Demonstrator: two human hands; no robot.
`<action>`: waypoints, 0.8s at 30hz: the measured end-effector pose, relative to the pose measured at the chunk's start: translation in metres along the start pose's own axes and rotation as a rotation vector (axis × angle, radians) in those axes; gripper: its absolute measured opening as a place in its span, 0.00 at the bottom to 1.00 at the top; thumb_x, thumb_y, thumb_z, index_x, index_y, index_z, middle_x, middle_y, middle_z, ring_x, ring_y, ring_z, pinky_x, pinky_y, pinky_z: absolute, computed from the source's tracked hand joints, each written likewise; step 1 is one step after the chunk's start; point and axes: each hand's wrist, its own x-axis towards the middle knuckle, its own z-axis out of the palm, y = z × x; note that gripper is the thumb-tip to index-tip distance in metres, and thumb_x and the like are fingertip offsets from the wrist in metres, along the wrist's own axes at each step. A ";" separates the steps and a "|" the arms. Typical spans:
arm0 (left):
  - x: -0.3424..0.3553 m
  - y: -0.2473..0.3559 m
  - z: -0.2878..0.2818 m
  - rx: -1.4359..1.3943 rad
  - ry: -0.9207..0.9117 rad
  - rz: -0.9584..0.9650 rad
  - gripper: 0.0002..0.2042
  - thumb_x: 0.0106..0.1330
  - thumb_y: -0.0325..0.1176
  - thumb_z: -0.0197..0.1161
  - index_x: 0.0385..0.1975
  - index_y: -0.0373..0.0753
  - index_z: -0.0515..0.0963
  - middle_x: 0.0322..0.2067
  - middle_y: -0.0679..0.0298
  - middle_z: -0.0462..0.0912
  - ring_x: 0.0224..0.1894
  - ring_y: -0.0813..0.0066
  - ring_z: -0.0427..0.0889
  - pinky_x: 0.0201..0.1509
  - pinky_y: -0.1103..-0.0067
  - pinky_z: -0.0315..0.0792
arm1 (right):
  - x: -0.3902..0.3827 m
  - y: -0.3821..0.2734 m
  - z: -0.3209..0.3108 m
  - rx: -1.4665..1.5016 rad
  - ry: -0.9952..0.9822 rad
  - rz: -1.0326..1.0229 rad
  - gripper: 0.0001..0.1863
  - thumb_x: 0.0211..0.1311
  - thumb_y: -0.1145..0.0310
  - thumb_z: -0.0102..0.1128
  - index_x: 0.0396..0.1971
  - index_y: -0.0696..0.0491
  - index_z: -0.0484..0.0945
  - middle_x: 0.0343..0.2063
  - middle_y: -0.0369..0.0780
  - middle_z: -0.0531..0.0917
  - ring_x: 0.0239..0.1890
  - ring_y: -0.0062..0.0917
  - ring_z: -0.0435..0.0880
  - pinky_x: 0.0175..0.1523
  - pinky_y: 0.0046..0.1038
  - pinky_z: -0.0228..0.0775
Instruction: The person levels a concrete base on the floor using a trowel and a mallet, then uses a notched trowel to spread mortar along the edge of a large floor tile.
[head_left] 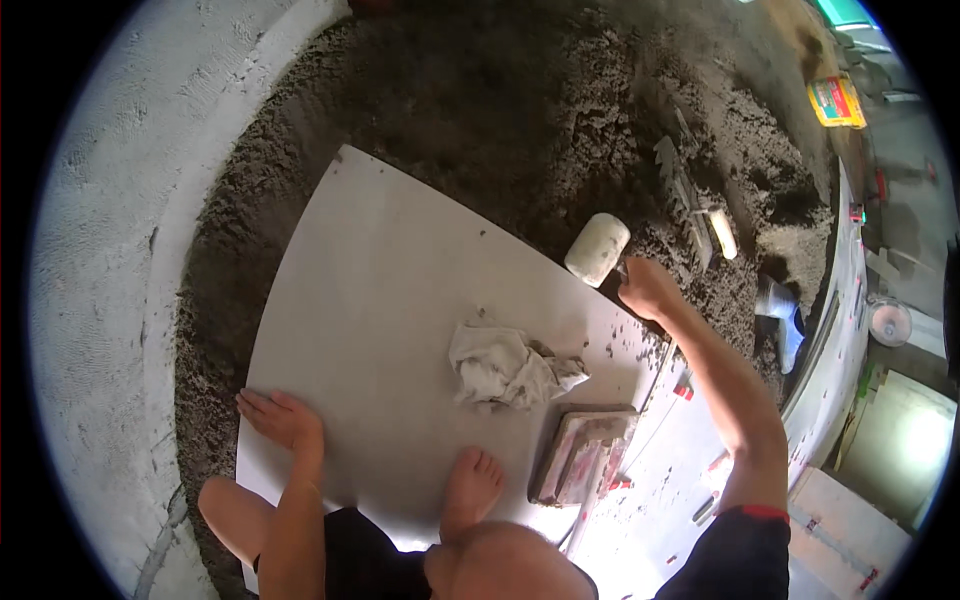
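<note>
A large pale tile panel (pixel 370 280) lies on dark mortar, with my bare foot (pixel 470 485) on it. My left hand (pixel 282 420) rests open on the panel's left edge, fingers flat. My right hand (pixel 645 290) grips the handle of a white mallet (pixel 597 250), whose head is at the panel's upper right edge. A crumpled white cloth (pixel 505 365) lies between my hands. Below it to the right lies a dirty float-like block (pixel 575 455).
A curved plastered wall (pixel 120 250) borders the left. Loose mortar (pixel 600 120) spreads beyond the panel, with a notched trowel (pixel 685 200) on it. A blue-and-grey boot-like object (pixel 788 335), laid panels (pixel 830 330), a yellow bag (pixel 835 100) and a fan (pixel 890 323) stand at right.
</note>
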 end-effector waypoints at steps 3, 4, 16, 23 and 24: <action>-0.001 -0.001 0.003 0.018 0.022 0.034 0.28 0.72 0.43 0.39 0.65 0.29 0.55 0.65 0.43 0.56 0.68 0.45 0.55 0.69 0.58 0.52 | 0.008 0.012 -0.007 -0.018 -0.022 0.028 0.09 0.49 0.73 0.53 0.30 0.60 0.77 0.33 0.54 0.82 0.38 0.47 0.82 0.43 0.42 0.73; -0.002 -0.002 0.004 0.005 0.040 0.035 0.28 0.72 0.43 0.40 0.65 0.29 0.55 0.65 0.43 0.56 0.68 0.45 0.55 0.69 0.57 0.52 | 0.011 0.014 -0.018 -0.037 -0.014 0.014 0.08 0.49 0.73 0.53 0.30 0.58 0.77 0.32 0.52 0.82 0.36 0.45 0.82 0.41 0.41 0.73; 0.000 -0.006 0.010 0.003 0.039 0.054 0.28 0.73 0.44 0.42 0.63 0.26 0.57 0.62 0.38 0.60 0.63 0.41 0.61 0.65 0.57 0.58 | -0.016 0.006 -0.043 -0.199 0.020 -0.028 0.10 0.52 0.75 0.54 0.34 0.62 0.78 0.34 0.52 0.82 0.40 0.41 0.83 0.43 0.39 0.76; 0.000 -0.016 0.013 -0.043 0.041 0.110 0.29 0.72 0.44 0.44 0.62 0.25 0.58 0.62 0.37 0.60 0.63 0.40 0.59 0.67 0.58 0.55 | 0.007 0.027 -0.023 -0.143 -0.144 -0.036 0.08 0.53 0.78 0.51 0.33 0.56 0.77 0.34 0.47 0.82 0.37 0.37 0.83 0.40 0.37 0.76; 0.000 -0.016 0.013 -0.049 0.062 0.099 0.29 0.72 0.44 0.44 0.62 0.25 0.58 0.62 0.37 0.60 0.63 0.40 0.59 0.67 0.58 0.55 | 0.005 0.026 -0.033 -0.109 -0.125 0.035 0.07 0.54 0.78 0.51 0.32 0.56 0.76 0.31 0.45 0.81 0.34 0.34 0.81 0.37 0.35 0.75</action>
